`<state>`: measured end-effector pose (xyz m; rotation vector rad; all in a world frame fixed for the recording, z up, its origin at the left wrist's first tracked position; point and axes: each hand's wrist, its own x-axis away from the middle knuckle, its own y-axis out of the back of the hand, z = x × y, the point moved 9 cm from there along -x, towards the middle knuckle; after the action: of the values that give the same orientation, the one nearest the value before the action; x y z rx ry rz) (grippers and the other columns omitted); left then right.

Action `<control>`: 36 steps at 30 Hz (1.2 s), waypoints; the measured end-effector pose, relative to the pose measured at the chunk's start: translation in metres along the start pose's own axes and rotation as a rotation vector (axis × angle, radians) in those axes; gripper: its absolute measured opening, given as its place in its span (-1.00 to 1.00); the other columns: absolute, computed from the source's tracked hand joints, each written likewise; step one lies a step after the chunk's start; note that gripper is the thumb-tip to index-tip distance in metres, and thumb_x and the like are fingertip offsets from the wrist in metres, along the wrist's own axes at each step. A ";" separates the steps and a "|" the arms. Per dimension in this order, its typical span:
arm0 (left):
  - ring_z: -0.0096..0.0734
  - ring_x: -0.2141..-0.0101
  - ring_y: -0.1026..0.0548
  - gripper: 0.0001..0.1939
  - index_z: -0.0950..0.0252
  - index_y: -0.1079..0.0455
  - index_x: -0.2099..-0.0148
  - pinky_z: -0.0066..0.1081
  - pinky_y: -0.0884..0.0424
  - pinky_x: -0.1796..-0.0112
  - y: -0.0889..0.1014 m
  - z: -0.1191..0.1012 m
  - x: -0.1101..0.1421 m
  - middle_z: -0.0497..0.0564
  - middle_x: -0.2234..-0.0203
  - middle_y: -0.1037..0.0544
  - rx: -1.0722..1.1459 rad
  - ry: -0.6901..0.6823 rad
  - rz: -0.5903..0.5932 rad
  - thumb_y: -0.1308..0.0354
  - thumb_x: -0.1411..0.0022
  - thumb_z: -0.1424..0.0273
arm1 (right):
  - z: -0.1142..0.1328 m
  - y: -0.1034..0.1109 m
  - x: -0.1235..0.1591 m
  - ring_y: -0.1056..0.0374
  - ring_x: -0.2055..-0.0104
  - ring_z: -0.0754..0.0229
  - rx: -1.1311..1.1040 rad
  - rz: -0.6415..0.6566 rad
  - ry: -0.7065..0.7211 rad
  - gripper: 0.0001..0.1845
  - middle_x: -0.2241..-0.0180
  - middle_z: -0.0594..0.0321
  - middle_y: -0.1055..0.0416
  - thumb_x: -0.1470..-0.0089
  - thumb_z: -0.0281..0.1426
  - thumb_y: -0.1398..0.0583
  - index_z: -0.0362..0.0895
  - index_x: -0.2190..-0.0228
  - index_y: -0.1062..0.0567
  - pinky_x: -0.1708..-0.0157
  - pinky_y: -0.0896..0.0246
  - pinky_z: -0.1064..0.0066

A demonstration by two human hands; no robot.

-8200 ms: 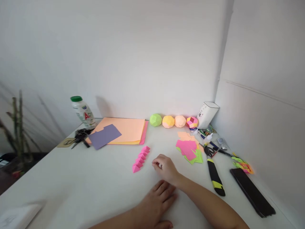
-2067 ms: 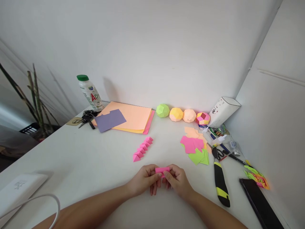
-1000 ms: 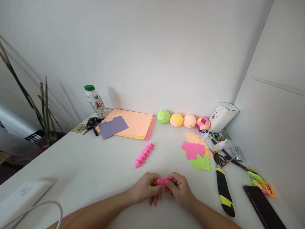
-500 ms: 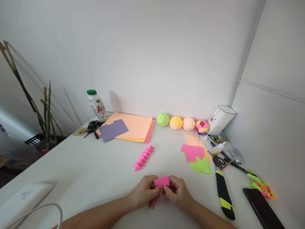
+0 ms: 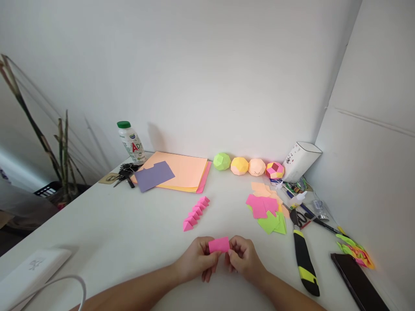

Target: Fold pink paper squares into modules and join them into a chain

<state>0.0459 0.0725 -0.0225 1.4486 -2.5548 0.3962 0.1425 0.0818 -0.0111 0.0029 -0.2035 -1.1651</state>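
A small rectangular piece of pink paper [image 5: 219, 245] is held up between my hands, above the near part of the table. My left hand [image 5: 196, 260] pinches its left end, thumb below and fingers behind. At the right end, the fingers of my right hand [image 5: 245, 259] are closed on the paper's lower right corner. Just beyond my left hand lies a slanting row of several folded pink paper pieces [image 5: 196, 214]. To the far right of my hands is a loose pile of pink paper scraps [image 5: 262, 206] with green scraps [image 5: 272, 223].
Several faceted paper balls [image 5: 239, 166] line the wall, beside a white box [image 5: 301, 162]. Orange sheets [image 5: 184, 167], a purple piece [image 5: 154, 176], keys [image 5: 127, 171] and a bottle [image 5: 132, 142] stand back left. A black-yellow cutter [image 5: 305, 263] and phone [image 5: 358, 280] lie right; a white power bank [image 5: 32, 274] lies left.
My right hand has shifted slightly right, its fingers now at the paper's right corner. The pink paper has tilted a little and moved slightly left with my left hand's grip unchanged.
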 end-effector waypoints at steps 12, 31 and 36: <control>-0.60 0.80 -0.30 -0.79 0.32 -0.27 0.50 -0.59 -0.18 0.76 -0.003 -0.006 0.001 -0.14 0.75 -0.39 0.000 -0.013 0.003 -0.12 -0.07 0.31 | 0.011 -0.011 0.001 -0.20 0.56 0.32 0.037 0.140 0.109 -0.69 0.57 0.32 -0.29 -0.09 -0.15 -0.11 -0.17 0.42 -0.33 0.56 -0.11 0.49; -0.48 0.71 -0.44 -0.70 0.28 -0.15 0.36 -0.56 -0.30 0.75 0.009 -0.007 -0.003 -0.04 0.59 -0.50 0.397 -0.109 -0.019 -0.03 -0.21 0.15 | 0.002 0.001 0.000 -0.18 0.65 0.37 -0.055 0.020 0.054 -0.60 0.54 0.31 -0.31 -0.10 -0.06 -0.09 -0.17 0.42 -0.30 0.65 -0.06 0.52; -0.49 0.72 -0.42 -0.65 0.32 -0.21 0.35 -0.55 -0.30 0.74 0.008 -0.006 -0.005 -0.03 0.61 -0.47 0.369 -0.093 -0.005 0.02 -0.24 0.11 | 0.006 0.000 0.000 -0.19 0.65 0.37 0.014 -0.001 0.090 -0.61 0.59 0.33 -0.30 -0.09 -0.09 -0.11 -0.18 0.48 -0.33 0.67 -0.09 0.53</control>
<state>0.0420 0.0822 -0.0198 1.6228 -2.6516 0.8570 0.1418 0.0827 -0.0053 0.0680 -0.1318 -1.1623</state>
